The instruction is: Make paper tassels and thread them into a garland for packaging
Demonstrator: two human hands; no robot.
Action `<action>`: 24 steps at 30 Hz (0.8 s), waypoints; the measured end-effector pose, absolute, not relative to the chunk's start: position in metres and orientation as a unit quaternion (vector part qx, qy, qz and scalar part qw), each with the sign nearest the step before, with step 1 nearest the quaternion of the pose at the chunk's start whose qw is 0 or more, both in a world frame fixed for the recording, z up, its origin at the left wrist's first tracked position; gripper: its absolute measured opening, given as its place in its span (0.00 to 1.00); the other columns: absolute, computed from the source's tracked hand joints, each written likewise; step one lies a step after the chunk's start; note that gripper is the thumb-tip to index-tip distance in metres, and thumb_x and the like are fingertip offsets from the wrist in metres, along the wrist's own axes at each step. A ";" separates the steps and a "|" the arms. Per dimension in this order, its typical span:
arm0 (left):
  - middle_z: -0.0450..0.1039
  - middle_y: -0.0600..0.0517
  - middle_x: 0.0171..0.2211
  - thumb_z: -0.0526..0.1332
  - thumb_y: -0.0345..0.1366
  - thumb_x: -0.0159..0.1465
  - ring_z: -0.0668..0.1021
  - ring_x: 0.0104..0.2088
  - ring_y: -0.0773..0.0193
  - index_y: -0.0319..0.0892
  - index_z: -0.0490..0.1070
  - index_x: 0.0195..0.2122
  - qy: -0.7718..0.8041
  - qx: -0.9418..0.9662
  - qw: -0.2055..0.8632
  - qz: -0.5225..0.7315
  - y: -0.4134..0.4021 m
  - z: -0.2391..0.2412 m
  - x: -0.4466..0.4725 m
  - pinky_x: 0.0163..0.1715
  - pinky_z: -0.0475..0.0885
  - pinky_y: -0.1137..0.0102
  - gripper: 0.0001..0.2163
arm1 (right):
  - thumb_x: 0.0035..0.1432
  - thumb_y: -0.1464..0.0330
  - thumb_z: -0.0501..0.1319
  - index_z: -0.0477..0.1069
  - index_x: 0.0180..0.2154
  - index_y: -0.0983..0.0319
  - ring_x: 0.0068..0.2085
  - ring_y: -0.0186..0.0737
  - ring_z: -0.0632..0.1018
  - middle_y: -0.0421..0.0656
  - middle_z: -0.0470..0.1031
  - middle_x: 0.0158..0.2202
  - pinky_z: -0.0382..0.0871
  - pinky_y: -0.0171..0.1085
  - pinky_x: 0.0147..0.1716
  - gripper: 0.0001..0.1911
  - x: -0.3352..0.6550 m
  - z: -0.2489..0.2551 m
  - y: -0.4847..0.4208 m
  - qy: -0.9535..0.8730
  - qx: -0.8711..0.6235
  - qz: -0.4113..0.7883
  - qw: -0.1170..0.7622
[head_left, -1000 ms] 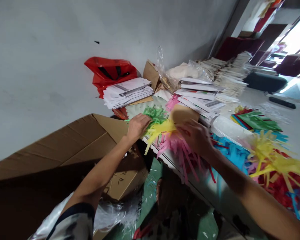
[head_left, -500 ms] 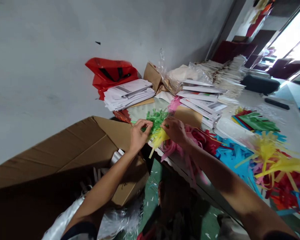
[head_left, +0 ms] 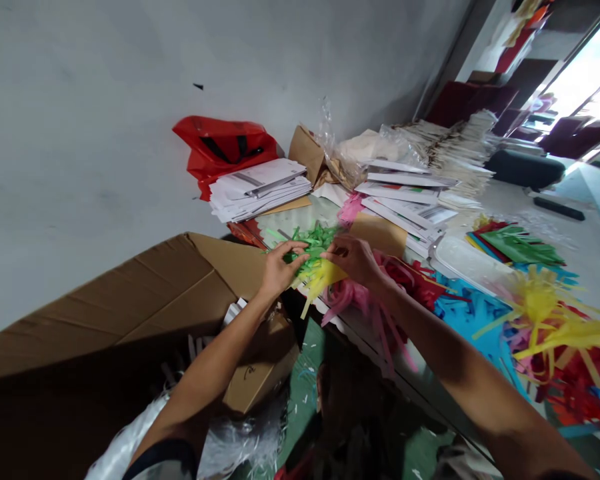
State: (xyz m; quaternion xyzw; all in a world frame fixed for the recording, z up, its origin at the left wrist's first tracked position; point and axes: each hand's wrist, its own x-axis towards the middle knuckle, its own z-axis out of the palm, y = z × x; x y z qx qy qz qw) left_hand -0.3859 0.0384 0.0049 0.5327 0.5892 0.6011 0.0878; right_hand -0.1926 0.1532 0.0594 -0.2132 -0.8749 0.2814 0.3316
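Green fringed tissue paper point(head_left: 319, 235) lies at the near edge of the table, between my two hands. My left hand point(head_left: 279, 268) pinches its left side between thumb and fingers. From the right, my right hand point(head_left: 354, 259) has its fingertips closed on the same green paper, and a twisted bit stretches between the hands. Yellow fringed tissue paper point(head_left: 321, 279) sits just below, its strips hanging over the table edge. Pink paper strips point(head_left: 353, 300) hang down beneath my right wrist.
A large open cardboard box point(head_left: 145, 293) stands at the left, beside a smaller carton point(head_left: 260, 367). Stacked envelopes point(head_left: 260, 187), a red bag point(head_left: 225, 150) and more papers point(head_left: 405, 193) line the wall. Blue strips point(head_left: 473, 310) and yellow strips point(head_left: 540, 297) cover the table at right.
The fingers of my left hand have opened slightly and shifted on the green paper. Its strips now spread a little wider between my hands. The view has shifted slightly.
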 end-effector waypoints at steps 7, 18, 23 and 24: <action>0.82 0.49 0.32 0.76 0.51 0.57 0.78 0.30 0.63 0.42 0.84 0.32 0.571 0.505 0.128 0.634 0.043 0.006 -0.396 0.35 0.75 0.67 0.15 | 0.61 0.56 0.69 0.79 0.28 0.61 0.32 0.36 0.75 0.41 0.77 0.32 0.66 0.34 0.34 0.16 -0.182 0.059 0.171 -0.856 -0.195 0.330 0.348; 0.85 0.46 0.38 0.74 0.52 0.59 0.82 0.35 0.59 0.43 0.85 0.43 0.570 0.515 0.168 0.618 0.043 0.016 -0.411 0.36 0.77 0.66 0.19 | 0.62 0.57 0.69 0.79 0.30 0.61 0.31 0.35 0.74 0.41 0.75 0.34 0.67 0.34 0.33 0.14 -0.173 0.063 0.184 -0.828 -0.183 0.356 0.392; 0.83 0.45 0.43 0.73 0.54 0.61 0.82 0.43 0.55 0.45 0.83 0.48 0.584 0.635 0.072 0.500 0.046 0.008 -0.410 0.46 0.77 0.62 0.21 | 0.61 0.56 0.69 0.79 0.32 0.60 0.31 0.34 0.74 0.42 0.76 0.36 0.68 0.35 0.34 0.14 -0.182 0.076 0.177 -0.824 -0.193 0.346 0.405; 0.83 0.46 0.39 0.71 0.55 0.63 0.82 0.40 0.56 0.44 0.83 0.44 0.589 0.640 0.049 0.490 0.047 0.006 -0.411 0.44 0.77 0.63 0.19 | 0.61 0.56 0.69 0.80 0.32 0.60 0.30 0.34 0.74 0.42 0.76 0.36 0.68 0.35 0.34 0.14 -0.184 0.079 0.175 -0.821 -0.194 0.348 0.409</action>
